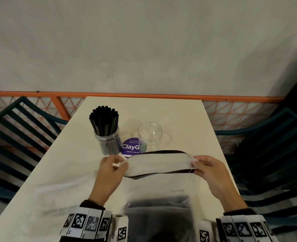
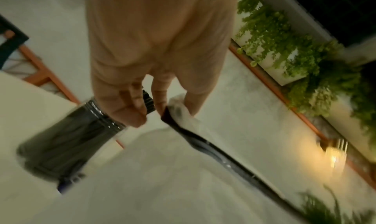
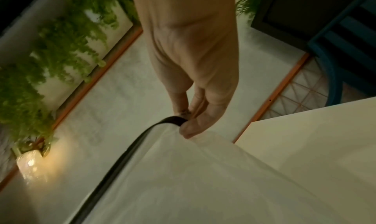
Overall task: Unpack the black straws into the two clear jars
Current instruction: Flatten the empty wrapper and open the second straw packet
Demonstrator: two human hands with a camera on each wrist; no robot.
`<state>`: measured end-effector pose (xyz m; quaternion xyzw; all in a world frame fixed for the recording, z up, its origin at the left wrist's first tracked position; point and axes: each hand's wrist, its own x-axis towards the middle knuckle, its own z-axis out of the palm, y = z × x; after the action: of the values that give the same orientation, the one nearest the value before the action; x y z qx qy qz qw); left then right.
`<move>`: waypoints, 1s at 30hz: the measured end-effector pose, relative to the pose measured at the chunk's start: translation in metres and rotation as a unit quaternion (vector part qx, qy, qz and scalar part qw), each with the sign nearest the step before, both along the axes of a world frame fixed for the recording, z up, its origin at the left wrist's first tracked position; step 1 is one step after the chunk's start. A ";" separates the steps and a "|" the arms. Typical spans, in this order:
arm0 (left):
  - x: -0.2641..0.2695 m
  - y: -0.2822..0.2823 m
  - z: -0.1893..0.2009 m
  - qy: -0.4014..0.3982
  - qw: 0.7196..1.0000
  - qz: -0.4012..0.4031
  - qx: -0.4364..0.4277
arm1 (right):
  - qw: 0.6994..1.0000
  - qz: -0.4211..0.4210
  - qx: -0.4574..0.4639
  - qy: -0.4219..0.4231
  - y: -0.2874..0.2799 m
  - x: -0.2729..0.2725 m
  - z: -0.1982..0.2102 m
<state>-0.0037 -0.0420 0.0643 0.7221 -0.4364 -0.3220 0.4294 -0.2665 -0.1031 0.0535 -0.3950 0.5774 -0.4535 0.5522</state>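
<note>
A translucent plastic bag (image 1: 158,163) with a black zip rim is stretched wide at its mouth between both hands, above the near part of the cream table (image 1: 187,119). My left hand (image 1: 122,164) pinches the left end of the rim (image 2: 203,140); my right hand (image 1: 196,165) pinches the right end (image 3: 175,120). The bag hangs towards me, with a dark blurred mass (image 1: 158,212) in its lower part. Behind the hands, a clear jar (image 1: 107,142) packed with black straws (image 1: 105,119) stands at the left. A second clear jar (image 1: 150,135) stands empty at the right.
A round purple sticker (image 1: 129,147) lies on the table between the jars. Dark teal slatted chairs stand on the left (image 1: 22,123) and right (image 1: 275,145) of the table. An orange rail (image 1: 144,95) and a grey wall lie beyond the far edge.
</note>
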 end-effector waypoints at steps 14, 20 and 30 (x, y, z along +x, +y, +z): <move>-0.018 -0.001 -0.002 0.352 0.931 -0.089 0.045 | 0.987 0.147 0.065 0.014 0.012 0.035 0.001; 0.013 0.001 -0.003 0.582 0.813 -0.021 0.020 | 0.925 -0.003 0.199 -0.324 -0.001 0.005 0.010; 0.008 0.006 0.025 0.507 0.859 -0.068 0.008 | 0.929 0.076 0.116 -0.343 0.009 0.015 0.018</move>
<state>0.0042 -0.0362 0.0897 0.4303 -0.2039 -0.6757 0.5628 -0.2519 -0.0938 0.0719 -0.1913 0.3700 -0.4474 0.7914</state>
